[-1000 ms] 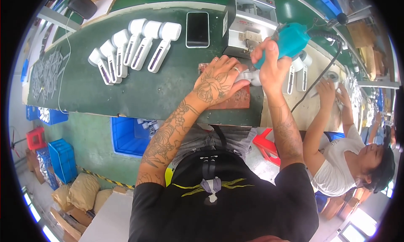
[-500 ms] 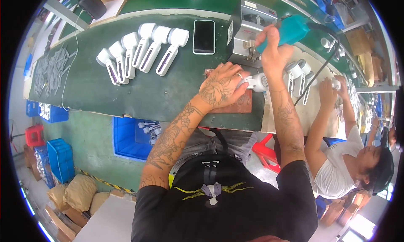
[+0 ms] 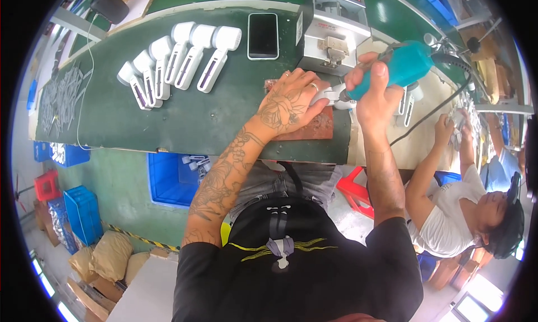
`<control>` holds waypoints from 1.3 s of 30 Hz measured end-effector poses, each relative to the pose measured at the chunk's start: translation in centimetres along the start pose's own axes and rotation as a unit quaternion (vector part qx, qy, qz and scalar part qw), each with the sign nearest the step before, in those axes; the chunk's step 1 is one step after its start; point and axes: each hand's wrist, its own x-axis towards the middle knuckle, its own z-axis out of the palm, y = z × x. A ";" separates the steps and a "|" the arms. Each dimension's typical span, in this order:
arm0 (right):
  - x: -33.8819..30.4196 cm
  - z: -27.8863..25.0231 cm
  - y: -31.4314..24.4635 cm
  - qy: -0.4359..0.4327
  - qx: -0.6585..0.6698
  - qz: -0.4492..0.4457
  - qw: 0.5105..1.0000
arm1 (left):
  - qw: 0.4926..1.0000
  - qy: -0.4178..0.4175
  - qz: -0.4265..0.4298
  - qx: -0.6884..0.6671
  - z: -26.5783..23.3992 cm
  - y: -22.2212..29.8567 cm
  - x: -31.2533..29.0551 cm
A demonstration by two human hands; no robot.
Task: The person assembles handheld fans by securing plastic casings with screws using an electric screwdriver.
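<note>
My left hand (image 3: 294,102) presses a white shower head (image 3: 334,92) down on a reddish-brown pad (image 3: 314,129); most of its handle is hidden under my palm. In my right hand (image 3: 374,89) is a teal electric screwdriver (image 3: 400,70), held tilted with its tip down at the shower head. Whether the tip touches a screw cannot be made out. Behind my hands stands a grey metal screw feeder (image 3: 333,33). Several similar white shower heads (image 3: 190,56), with dark purple strips in their handles, lie in a row on the green worktable (image 3: 196,117) to the left.
A phone (image 3: 263,36) lies beside the feeder. Grey slender parts (image 3: 64,95) are heaped at the table's left end. A blue bin (image 3: 168,179) sits on the floor. The screwdriver's black cable (image 3: 428,115) trails right, near a co-worker (image 3: 448,215) handling small parts.
The screwdriver has moved from the feeder's front down to the shower head, my right hand moving with it. My left hand stays on the shower head. The view has shifted slightly.
</note>
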 end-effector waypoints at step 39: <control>-6.8 -3.3 -2.8 0.043 0.164 0.016 0.985 | 0.995 0.091 0.001 0.051 -2.7 1.4 -4.1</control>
